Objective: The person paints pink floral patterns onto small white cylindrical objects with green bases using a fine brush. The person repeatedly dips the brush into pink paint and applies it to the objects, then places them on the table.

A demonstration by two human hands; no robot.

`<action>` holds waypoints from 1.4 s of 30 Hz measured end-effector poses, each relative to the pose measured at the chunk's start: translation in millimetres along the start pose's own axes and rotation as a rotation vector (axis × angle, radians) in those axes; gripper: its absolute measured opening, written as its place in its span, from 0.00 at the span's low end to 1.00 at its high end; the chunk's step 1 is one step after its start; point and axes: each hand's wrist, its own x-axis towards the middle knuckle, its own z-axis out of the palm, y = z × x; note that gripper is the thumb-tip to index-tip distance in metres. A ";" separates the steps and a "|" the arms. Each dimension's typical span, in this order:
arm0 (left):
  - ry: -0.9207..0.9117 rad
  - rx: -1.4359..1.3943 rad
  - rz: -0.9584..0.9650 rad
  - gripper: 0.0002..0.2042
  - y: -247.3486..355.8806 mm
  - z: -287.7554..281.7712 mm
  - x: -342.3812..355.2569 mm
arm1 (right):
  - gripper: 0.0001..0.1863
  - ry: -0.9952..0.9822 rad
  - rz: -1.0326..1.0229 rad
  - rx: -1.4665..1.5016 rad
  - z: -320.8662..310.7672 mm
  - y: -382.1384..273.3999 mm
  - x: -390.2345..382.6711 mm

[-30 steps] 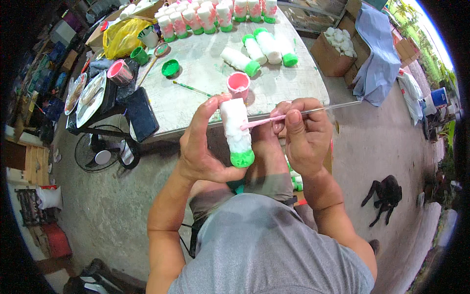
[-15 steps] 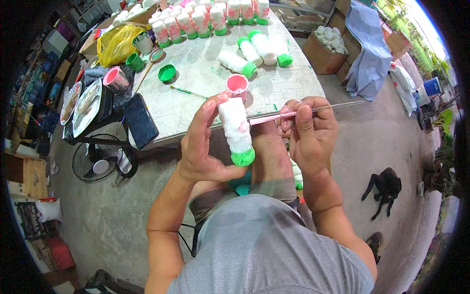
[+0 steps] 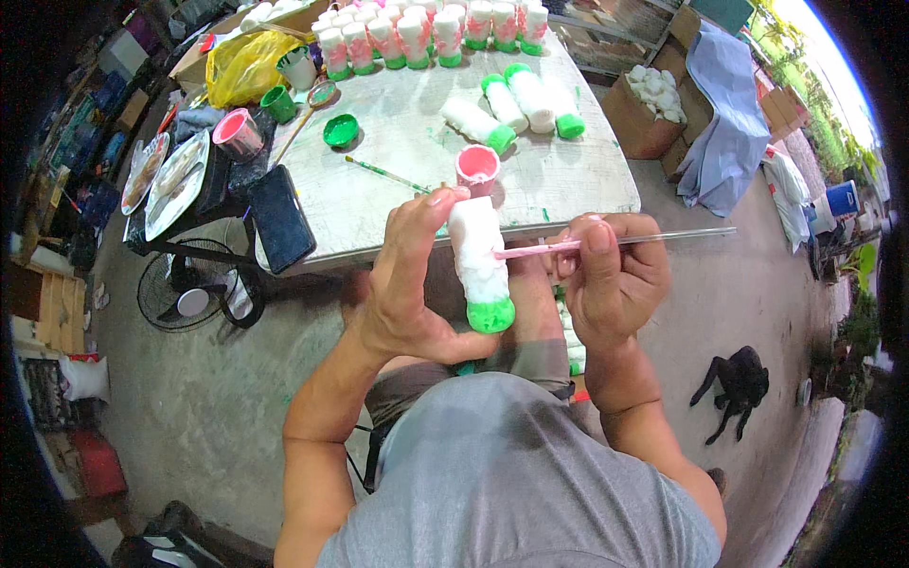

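My left hand (image 3: pixel 402 275) holds a lumpy white cylinder (image 3: pixel 476 251) with a green-painted lower end (image 3: pixel 490 316). Its fingertips are at the top and the thumb is under the green end, so the piece stands nearly upright. In my right hand (image 3: pixel 620 279) is a thin paintbrush (image 3: pixel 540 250), its front part coated pink and its rear handle clear. The brush tip meets the right side of the white surface, where a faint pink mark shows. Just beyond my left fingertips, a cup of pink paint (image 3: pixel 477 167) stands at the table's near edge.
On the white table (image 3: pixel 379 222) are several white-and-green cylinders (image 3: pixel 528 99), rows of pink-marked ones (image 3: pixel 414 40), a green paint lid (image 3: pixel 341 131) and another brush (image 3: pixel 386 174). A phone (image 3: pixel 280 220) lies at the left edge. A fan (image 3: pixel 192 301) and a black dog (image 3: pixel 732 390) are on the floor.
Both hands, the cylinder and the brush appear slightly farther right and lower, as the whole view has shifted. The pink patch on the cylinder's front shows less now.
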 end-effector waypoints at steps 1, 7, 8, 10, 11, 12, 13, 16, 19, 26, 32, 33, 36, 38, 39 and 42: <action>0.002 -0.005 0.003 0.61 0.4 0.5 0.0 | 0.05 0.003 0.001 -0.015 0.5 0.9 2.1; 0.015 -0.008 -0.006 0.60 -10.3 5.5 -3.4 | 0.05 0.050 -0.019 -0.092 -5.2 9.9 6.7; 0.008 -0.001 -0.011 0.60 -11.6 5.4 -4.1 | 0.05 0.053 0.000 -0.043 -4.6 10.2 6.5; -0.002 -0.003 -0.016 0.61 -12.7 4.7 -4.1 | 0.05 0.054 0.033 0.065 -1.5 9.5 6.9; -0.006 -0.003 -0.020 0.62 -13.5 4.7 -4.0 | 0.05 0.054 0.045 0.058 0.3 9.1 6.4; 0.013 -0.020 -0.017 0.62 -14.3 5.2 -4.5 | 0.05 0.054 0.060 0.051 2.8 8.6 4.1; 0.033 -0.037 -0.013 0.62 -15.5 6.5 -4.5 | 0.06 0.054 0.075 0.043 4.6 8.8 3.1; 0.077 -0.082 -0.021 0.63 -18.1 8.6 -8.5 | 0.05 0.068 0.088 0.009 3.8 17.7 0.9; 0.075 -0.080 -0.026 0.64 -19.6 8.8 -10.0 | 0.06 0.136 0.125 0.079 2.2 21.0 2.3; 0.052 -0.011 -0.022 0.64 -18.4 8.9 -9.7 | 0.07 0.132 0.170 0.131 11.0 22.6 -1.4; 0.054 0.035 -0.057 0.65 -18.4 15.5 -15.8 | 0.07 0.175 0.162 0.161 2.6 24.0 -3.0; 0.054 0.019 -0.059 0.65 -18.1 15.9 -15.3 | 0.07 0.172 0.180 0.160 6.8 20.1 -1.4; 0.056 -0.020 -0.066 0.66 -17.5 16.9 -13.5 | 0.07 0.172 0.173 0.138 2.2 24.5 -2.5; 0.061 -0.035 -0.067 0.67 -17.7 18.1 -12.4 | 0.06 0.193 0.166 0.136 -1.8 25.4 -1.1; 0.060 -0.034 -0.063 0.67 -18.0 18.3 -12.6 | 0.06 0.214 0.177 0.144 -2.6 22.9 0.2; 0.062 -0.039 -0.051 0.67 -19.5 18.8 -12.5 | 0.06 0.182 0.148 0.144 0.9 22.1 -0.9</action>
